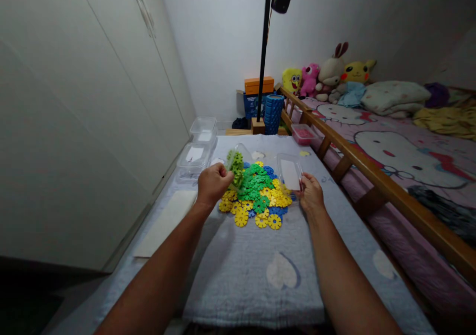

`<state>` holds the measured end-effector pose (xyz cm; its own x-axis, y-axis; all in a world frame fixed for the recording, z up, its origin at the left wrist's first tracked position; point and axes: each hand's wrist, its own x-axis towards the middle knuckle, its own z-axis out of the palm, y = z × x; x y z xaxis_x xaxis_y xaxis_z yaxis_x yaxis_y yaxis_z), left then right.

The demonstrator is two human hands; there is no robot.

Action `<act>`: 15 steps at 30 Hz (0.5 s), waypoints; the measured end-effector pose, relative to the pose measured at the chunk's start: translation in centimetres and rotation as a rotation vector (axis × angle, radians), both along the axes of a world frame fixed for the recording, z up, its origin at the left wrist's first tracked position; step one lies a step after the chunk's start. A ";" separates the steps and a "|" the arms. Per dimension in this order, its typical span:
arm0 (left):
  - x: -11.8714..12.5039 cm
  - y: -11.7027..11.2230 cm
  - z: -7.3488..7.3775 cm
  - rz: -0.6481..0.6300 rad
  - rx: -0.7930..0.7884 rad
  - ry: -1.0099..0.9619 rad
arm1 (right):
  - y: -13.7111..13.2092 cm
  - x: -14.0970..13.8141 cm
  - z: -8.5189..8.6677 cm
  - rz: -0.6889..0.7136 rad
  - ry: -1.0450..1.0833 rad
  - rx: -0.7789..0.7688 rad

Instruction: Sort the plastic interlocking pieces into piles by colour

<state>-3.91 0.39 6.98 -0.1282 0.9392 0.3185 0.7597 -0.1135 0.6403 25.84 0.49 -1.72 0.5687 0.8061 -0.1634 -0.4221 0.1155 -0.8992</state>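
Note:
My left hand (pixel 213 182) is closed on the edge of a clear plastic box, tilted on its side, with light green notched discs (pixel 235 167) in it. Below and beside it, a heap of green plastic discs (pixel 256 182), yellow discs (pixel 274 221) and blue discs (pixel 277 210) lies spread over the cloth. To the right of the heap, my right hand (pixel 311 191) grips a flat clear plastic lid (pixel 290 172) by its edge; a white label shows on it. The fingertips of the left hand are partly hidden.
Clear boxes (pixel 193 157) with white labels stand at the table's left, above a cream board (pixel 167 223). A box of red pieces (pixel 303 134) sits at the far right, against the wooden bed rail (pixel 336 151). A black pole (pixel 263 52) rises behind the table.

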 end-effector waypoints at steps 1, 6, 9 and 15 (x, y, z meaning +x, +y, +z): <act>0.1 0.2 0.3 0.001 -0.008 0.098 | 0.0 0.0 0.0 0.000 0.000 -0.012; 1.3 0.6 1.0 -0.082 -0.036 0.435 | -0.1 -0.1 0.2 0.027 0.017 -0.036; 2.5 0.4 1.1 -0.155 0.001 0.550 | 0.0 0.0 0.1 0.055 0.007 -0.034; 4.6 -0.4 1.2 -0.329 0.050 0.654 | -0.2 0.0 -0.1 0.078 0.020 0.009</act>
